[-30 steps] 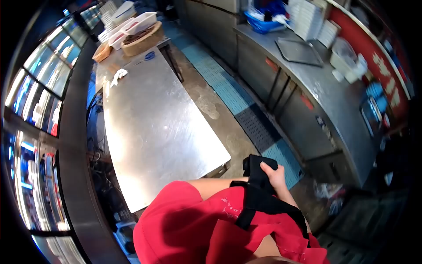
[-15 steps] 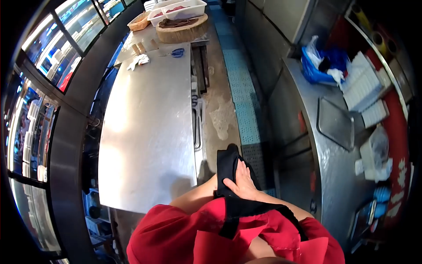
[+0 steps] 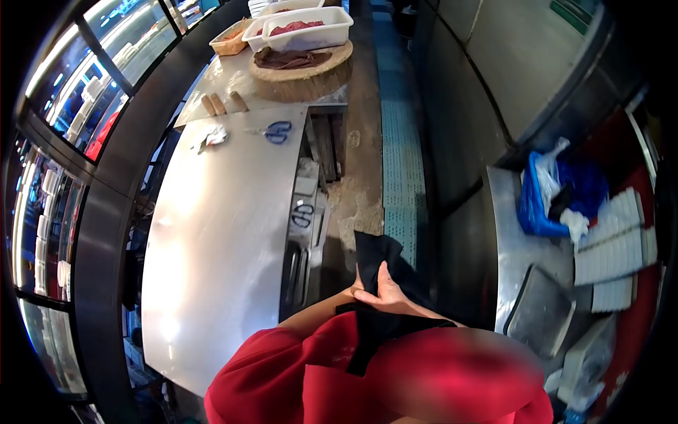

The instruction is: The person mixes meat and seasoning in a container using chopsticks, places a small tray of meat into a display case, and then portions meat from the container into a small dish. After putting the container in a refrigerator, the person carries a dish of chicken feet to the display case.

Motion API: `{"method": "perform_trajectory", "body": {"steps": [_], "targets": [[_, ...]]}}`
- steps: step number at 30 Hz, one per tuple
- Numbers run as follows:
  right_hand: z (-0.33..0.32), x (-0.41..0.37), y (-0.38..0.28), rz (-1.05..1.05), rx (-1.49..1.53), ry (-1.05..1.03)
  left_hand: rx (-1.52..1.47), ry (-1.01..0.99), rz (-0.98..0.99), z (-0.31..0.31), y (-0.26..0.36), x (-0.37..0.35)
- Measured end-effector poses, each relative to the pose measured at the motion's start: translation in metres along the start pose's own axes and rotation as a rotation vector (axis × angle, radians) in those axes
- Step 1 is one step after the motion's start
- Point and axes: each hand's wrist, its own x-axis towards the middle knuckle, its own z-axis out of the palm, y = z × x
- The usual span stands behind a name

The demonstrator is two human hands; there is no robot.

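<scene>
A black cloth, seemingly part of an apron, [image 3: 374,258] hangs in front of my red top, low in the view. My right hand [image 3: 385,293] presses on it with the thumb pointing up and the fingers reaching left. Close against it on the left, my left hand [image 3: 356,288] is mostly hidden by the cloth and my right hand. Left of both hands is the metal table [image 3: 219,233].
Blue scissors [image 3: 277,132], a crumpled white cloth [image 3: 211,136] and a round chopping block [image 3: 304,81] with dark meat stand ahead. White tubs [image 3: 311,39] hold red meat. On the right counter are a blue basket [image 3: 540,205], stacked white boxes [image 3: 611,247] and a tray [image 3: 540,311].
The view has shifted forward along the table. My right hand has turned from lying flat on the cloth to meeting my left hand, and the black cloth has changed shape.
</scene>
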Motion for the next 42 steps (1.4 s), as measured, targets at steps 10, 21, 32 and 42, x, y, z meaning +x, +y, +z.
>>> {"method": "perform_trajectory", "body": {"steps": [10, 21, 32, 42], "targets": [[-0.25, 0.215, 0.026, 0.088, 0.092, -0.134, 1.064, 0.511, -0.167, -0.142, 0.084, 0.209], [-0.433, 0.478, 0.119, 0.062, -0.403, -0.182, 0.494, 0.341, -0.135, -0.298, 0.333, 0.313], [-0.638, 0.636, 0.215, 0.489, -0.362, -0.061, 0.342, 0.896, 0.424, -0.479, 0.606, 0.361], [-0.815, 0.906, 0.253, 0.27, -0.448, -0.224, -0.364, 1.511, 0.438, -0.664, 0.727, 0.47]]}}
